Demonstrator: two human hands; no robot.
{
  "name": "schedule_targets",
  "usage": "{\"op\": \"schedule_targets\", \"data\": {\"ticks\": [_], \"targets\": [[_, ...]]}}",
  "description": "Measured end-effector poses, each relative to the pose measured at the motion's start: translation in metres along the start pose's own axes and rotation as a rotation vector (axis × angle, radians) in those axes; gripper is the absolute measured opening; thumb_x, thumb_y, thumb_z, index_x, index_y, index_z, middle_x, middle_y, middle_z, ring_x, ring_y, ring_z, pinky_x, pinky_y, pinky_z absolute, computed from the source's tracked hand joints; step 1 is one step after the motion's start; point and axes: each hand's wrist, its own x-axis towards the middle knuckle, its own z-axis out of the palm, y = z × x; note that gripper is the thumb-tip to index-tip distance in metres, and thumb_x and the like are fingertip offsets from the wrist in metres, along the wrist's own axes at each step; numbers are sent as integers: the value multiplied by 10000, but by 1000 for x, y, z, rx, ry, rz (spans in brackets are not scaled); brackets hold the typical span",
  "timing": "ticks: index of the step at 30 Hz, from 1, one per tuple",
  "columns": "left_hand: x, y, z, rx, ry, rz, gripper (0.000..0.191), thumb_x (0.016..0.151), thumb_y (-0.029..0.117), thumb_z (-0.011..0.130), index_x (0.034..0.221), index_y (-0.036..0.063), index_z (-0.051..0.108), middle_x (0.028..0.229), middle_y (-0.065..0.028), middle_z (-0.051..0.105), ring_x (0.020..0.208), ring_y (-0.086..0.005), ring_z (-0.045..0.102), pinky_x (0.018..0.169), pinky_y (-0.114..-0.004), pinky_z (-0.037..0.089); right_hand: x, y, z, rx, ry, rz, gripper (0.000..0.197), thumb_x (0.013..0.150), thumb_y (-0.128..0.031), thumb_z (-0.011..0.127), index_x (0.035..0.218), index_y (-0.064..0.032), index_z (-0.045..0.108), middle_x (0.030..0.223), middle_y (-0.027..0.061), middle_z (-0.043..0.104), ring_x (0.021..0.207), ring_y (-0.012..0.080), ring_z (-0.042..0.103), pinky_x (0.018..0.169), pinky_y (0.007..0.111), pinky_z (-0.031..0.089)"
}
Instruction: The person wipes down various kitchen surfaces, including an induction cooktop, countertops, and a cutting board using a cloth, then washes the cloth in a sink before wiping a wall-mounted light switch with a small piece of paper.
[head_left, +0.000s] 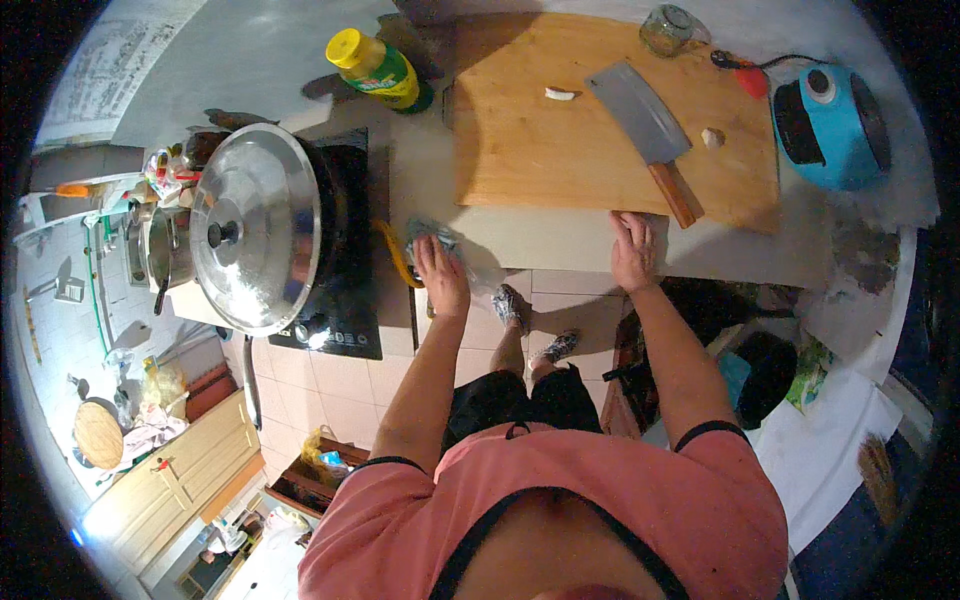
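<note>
My left hand (442, 276) is on the counter, its fingers over a crumpled grey-blue cloth (433, 229). My right hand (635, 251) rests empty at the counter's front, with its fingertips by the near edge of a wooden cutting board (517, 161). On the board lies a cleaver (634, 109), its wooden handle (671, 193) pointing towards me and overhanging the near edge. A small white piece (559, 94), perhaps peeled garlic, lies left of the blade. What looks like a garlic clove (712, 137) is to its right.
Left of the cloth, a large pan lid (255, 225) covers cookware on a black cooktop (330, 330). A yellow-capped bottle (379, 71) stands behind. A glass jar (666, 31) and a blue appliance (840, 142) are at the back right. An orange-yellow hose (394, 251) curves beside the cooktop.
</note>
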Motion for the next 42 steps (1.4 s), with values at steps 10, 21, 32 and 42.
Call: {"op": "schedule_targets", "data": {"ticks": [10,21,32,42], "targets": [[1,162,62,-289,-173,590,625,706,265,691,1231,15,460,1325,-153,396,1224,-353,353,1022,-423,312,-5,-6,-14,248,92,18,357,788,25,510,1137,-42,535,1070,156,545,1007,347,513,858,409,421],[4,-29,-9,42,-123,44,477,797,115,529,1256,4,457,1318,-182,415,1240,-336,348,1045,-405,278,-315,-71,-83,543,-4,600,216,896,-159,514,1038,-23,604,1007,165,611,950,324,578,831,409,456],[-64,253,89,-157,-175,667,556,793,162,532,1317,46,385,1379,-166,324,1262,-353,294,1048,-439,254,-439,-44,-91,250,176,575,226,844,-16,509,1061,-19,571,1019,195,579,934,363,546,814,458,444],[-22,203,98,98,-522,984,562,756,62,540,1298,19,399,1403,-177,293,1313,-366,235,1059,-457,233,-508,-69,-107,256,277,824,197,808,13,523,990,-36,578,940,181,576,877,363,544,754,435,457]]}}
